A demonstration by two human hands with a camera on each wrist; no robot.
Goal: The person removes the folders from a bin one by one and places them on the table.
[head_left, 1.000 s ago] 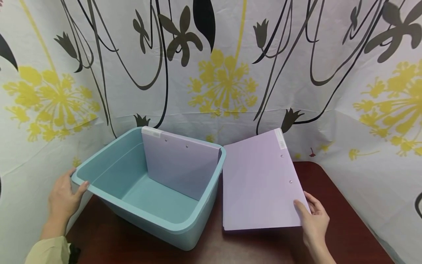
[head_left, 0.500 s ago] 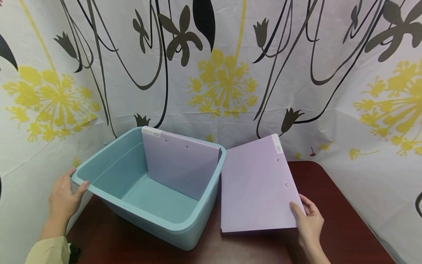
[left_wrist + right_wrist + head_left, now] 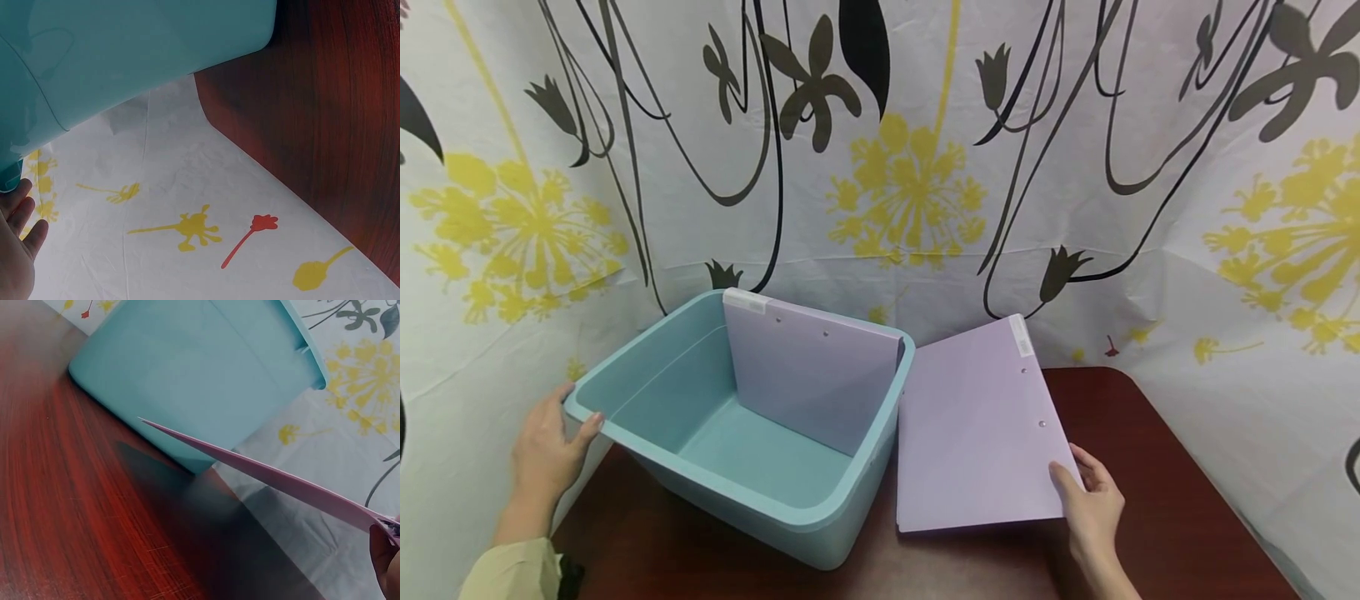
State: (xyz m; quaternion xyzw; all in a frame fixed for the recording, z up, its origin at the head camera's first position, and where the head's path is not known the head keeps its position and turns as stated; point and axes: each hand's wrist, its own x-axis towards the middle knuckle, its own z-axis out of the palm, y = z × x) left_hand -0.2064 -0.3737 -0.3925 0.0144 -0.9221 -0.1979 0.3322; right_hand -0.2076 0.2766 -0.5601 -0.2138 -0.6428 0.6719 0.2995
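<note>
A light-blue plastic bin (image 3: 790, 521) stands on the table, turned at an angle. My left hand (image 3: 546, 446) grips its near-left corner rim, thumb on top and fingers outside; in the left wrist view the fingers (image 3: 22, 215) show under the rim. Inside the bin a lilac file folder (image 3: 812, 375) leans upright against the back wall. To the right of the bin, my right hand (image 3: 1093, 500) pinches the spine edge of a second lilac folder (image 3: 977, 433), thumb on its face. In the right wrist view this folder (image 3: 269, 478) appears edge-on above the table, casting a shadow.
The dark red-brown wooden table (image 3: 1180, 517) runs under the bin and the held folder. A white cloth (image 3: 880, 208) with yellow and grey flowers hangs behind and on both sides of the table.
My right hand has moved left and slightly down with the held folder, bringing it closer to the bin. The left hand, the bin and the folder inside it have stayed put.
</note>
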